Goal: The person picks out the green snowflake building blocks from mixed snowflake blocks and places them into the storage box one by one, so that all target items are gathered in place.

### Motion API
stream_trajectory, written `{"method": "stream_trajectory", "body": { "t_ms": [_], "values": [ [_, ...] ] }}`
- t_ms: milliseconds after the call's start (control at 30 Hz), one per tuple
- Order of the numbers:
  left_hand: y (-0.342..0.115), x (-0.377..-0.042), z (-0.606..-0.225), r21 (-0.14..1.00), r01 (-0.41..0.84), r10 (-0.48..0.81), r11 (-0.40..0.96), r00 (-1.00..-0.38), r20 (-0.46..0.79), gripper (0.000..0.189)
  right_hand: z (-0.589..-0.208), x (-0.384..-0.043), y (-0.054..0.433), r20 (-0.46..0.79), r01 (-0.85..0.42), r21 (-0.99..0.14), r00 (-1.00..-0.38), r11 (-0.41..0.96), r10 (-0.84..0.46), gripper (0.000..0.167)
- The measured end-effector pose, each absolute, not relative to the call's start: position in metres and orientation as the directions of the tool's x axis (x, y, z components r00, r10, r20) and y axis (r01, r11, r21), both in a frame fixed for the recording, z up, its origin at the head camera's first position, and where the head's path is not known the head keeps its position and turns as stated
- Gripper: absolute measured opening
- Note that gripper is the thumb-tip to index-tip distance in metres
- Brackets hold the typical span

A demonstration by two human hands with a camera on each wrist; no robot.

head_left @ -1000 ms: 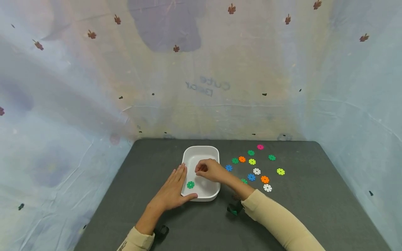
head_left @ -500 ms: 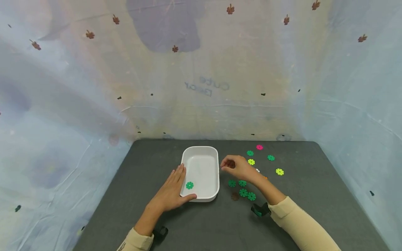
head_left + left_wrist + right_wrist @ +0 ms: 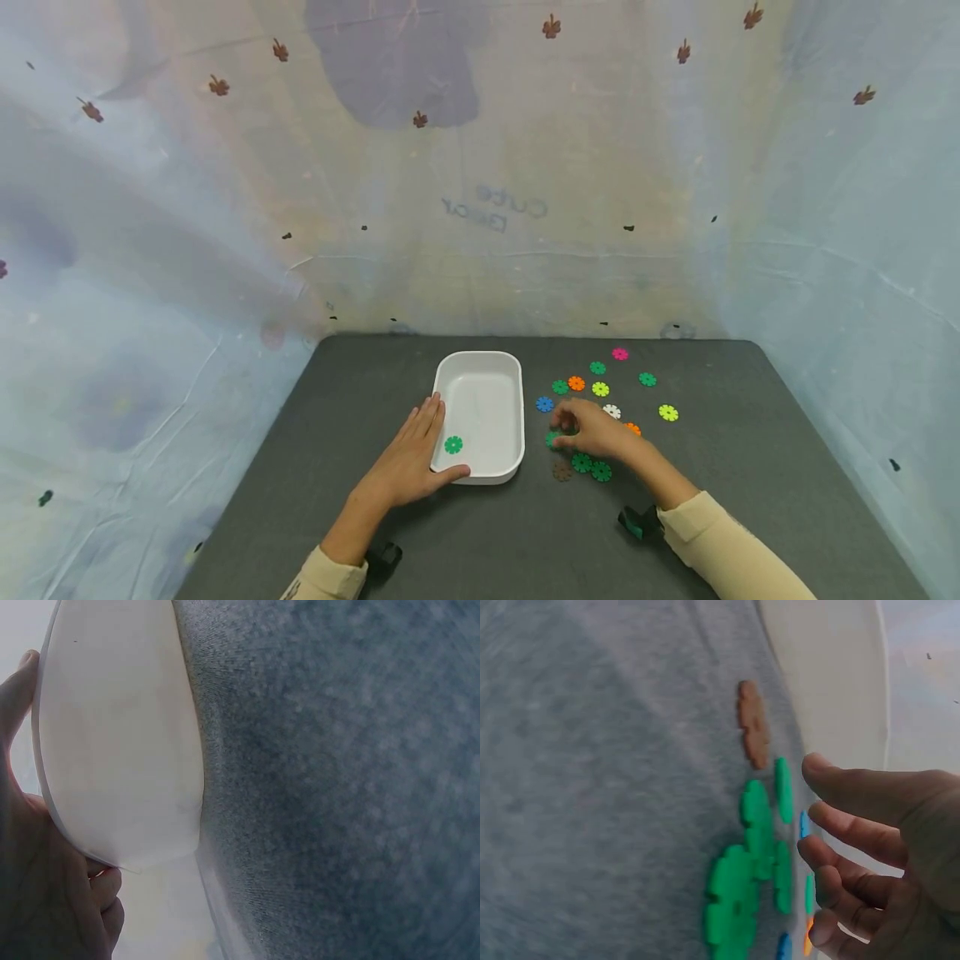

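My left hand (image 3: 408,454) rests on the white plastic tray (image 3: 480,480) in the head view. Its straight fingers lie along the left rim and the thumb reaches over the near rim. One green notched disc (image 3: 453,445) lies inside, near the front left corner. My right hand (image 3: 592,427) is to the right of the tray, fingers bent and thumb apart from them. Its fingertips are close over a green notched disc (image 3: 553,440). Nothing shows between them in the right wrist view. Nearer the front lie two overlapping green discs (image 3: 581,462) and a brown disc (image 3: 562,472).
More notched discs lie to the right: a blue one (image 3: 544,404), a white one (image 3: 611,412), a pink one (image 3: 619,354), yellow ones (image 3: 668,412) and orange ones (image 3: 576,383). They sit on a dark grey table (image 3: 360,400), with a patterned cloth (image 3: 480,275) behind it.
My right hand has gone from over the tray's inside to the right, past its rim, then down and towards me above the green discs. The left hand stays on the rim.
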State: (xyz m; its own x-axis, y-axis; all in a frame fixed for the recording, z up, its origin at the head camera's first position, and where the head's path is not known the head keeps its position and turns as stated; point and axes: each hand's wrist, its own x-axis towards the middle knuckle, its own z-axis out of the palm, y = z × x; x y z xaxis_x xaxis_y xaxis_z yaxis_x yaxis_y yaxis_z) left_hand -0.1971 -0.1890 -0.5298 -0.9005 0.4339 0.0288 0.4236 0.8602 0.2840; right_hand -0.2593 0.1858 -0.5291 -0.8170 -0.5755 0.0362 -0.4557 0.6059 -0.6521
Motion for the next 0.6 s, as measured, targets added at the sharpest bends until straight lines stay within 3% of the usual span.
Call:
{"method": "stream_trajectory", "body": {
  "t_ms": [433, 600],
  "values": [
    [-0.1897, -0.1944, -0.5327, 0.304, 0.462, 0.445, 0.833, -0.887, 0.125, 0.121, -0.5331, -0.2515, 0.1807, 0.051, -0.458, -0.623, -0.833, 0.634, -0.551, 0.029],
    [-0.1896, -0.1958, -0.5296, 0.299, 0.442, 0.442, 0.846, -0.894, 0.073, 0.121, -0.5267, -0.2498, 0.183, 0.066, -0.47, -0.676, -0.806, 0.568, -0.589, 0.016]
  ]
}}
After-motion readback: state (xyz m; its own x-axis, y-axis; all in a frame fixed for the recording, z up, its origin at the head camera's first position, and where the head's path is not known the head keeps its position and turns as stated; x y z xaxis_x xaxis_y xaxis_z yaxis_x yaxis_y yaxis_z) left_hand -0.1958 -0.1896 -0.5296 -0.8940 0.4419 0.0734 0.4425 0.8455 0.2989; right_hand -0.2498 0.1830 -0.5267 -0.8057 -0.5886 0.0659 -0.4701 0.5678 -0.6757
